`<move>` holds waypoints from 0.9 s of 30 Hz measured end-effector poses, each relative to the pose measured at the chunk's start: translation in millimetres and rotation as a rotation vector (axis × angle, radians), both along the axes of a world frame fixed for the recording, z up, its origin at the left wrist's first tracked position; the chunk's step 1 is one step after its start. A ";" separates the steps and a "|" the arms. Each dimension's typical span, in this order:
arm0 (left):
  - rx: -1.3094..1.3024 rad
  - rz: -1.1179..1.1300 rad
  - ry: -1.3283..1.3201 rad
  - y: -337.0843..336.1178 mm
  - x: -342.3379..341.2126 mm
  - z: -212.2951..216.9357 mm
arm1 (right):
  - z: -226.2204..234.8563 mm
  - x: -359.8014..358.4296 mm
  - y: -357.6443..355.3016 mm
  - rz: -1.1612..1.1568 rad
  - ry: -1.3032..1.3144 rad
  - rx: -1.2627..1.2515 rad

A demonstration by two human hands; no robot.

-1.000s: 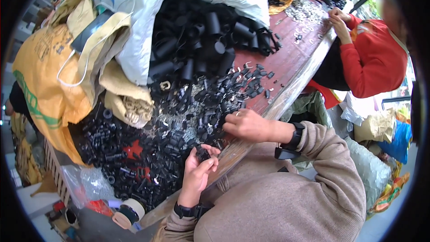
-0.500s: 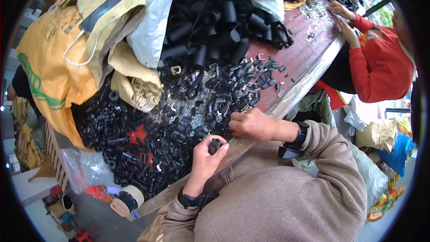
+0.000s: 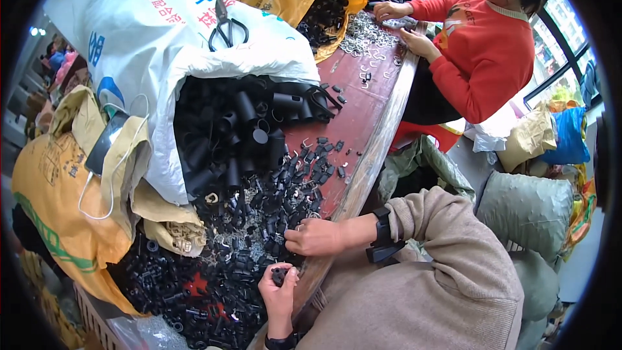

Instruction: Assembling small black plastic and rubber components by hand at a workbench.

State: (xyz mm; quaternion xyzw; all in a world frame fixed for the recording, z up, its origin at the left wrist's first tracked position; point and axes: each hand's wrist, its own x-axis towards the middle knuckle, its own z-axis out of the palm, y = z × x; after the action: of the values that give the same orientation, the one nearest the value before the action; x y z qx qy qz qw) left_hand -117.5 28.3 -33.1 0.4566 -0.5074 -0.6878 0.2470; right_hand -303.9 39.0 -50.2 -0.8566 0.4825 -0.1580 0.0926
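My left hand (image 3: 276,299) is closed around a small black plastic part (image 3: 278,277), whose hollow end points up between thumb and fingers. Just beyond it, my right hand (image 3: 319,236) reaches over the near edge of the heap, its fingers bent together and pointing left. Whatever those fingertips hold, if anything, is hidden. Both hands are at the table's wooden edge (image 3: 363,185). Around them lie loose small black plastic parts (image 3: 259,210), mixed with tiny silvery metal pieces (image 3: 249,257).
Large black cylinders (image 3: 246,107) spill from a white woven sack (image 3: 155,26), on which black-handled scissors (image 3: 225,29) lie. A yellow sack (image 3: 71,188) and a phone (image 3: 103,146) with a white cable are at left. Across the table, a person in a red top (image 3: 483,52) handles metal hooks (image 3: 372,39).
The view has swung up and right, so the table and hands sit lower and further left. Scissors and more of the co-worker now show. The black part stays in my left hand.
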 end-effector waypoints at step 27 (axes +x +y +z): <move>-0.464 0.199 -0.081 -11.5 8.9 -1.4 | 18.4 30.6 -16.2 -0.201 -1.373 1.446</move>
State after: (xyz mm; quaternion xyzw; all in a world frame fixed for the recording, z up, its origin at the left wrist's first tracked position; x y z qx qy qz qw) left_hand -108.6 16.8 -34.5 0.4627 -0.6137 -0.5063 0.3911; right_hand -273.2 22.8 -31.8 -0.2730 0.3747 -0.2941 0.8358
